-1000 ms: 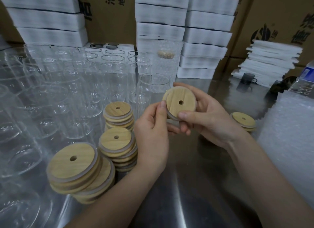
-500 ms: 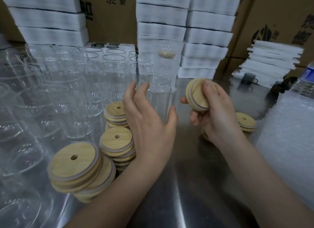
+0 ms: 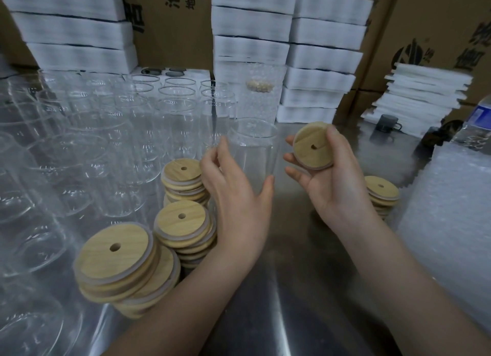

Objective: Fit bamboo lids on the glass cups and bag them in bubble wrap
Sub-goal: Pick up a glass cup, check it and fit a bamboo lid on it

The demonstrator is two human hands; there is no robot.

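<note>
A clear glass cup (image 3: 252,145) stands upright on the steel table (image 3: 279,302), at the front of the crowd of cups. My left hand (image 3: 233,193) wraps round its lower part, thumb on the right side and fingers on the left. My right hand (image 3: 332,188) grips a round bamboo lid (image 3: 313,145) with a centre hole, tilted toward me, just right of the cup's rim and apart from it. Stacks of bamboo lids (image 3: 117,260) lie left of my left forearm, and a smaller lid stack (image 3: 381,191) sits behind my right wrist.
Several empty glass cups (image 3: 106,143) fill the left of the table. A bubble-wrapped cup (image 3: 259,95) stands at the back. A pile of bubble wrap bags (image 3: 451,209) lies on the right. White foam stacks (image 3: 324,58), cardboard boxes, a dark mug (image 3: 386,123) and a bottle (image 3: 478,121) line the rear.
My left hand let go of the lid and moved forward to close round the glass cup. My right hand kept the lid, lifted it right and turned its top toward me.
</note>
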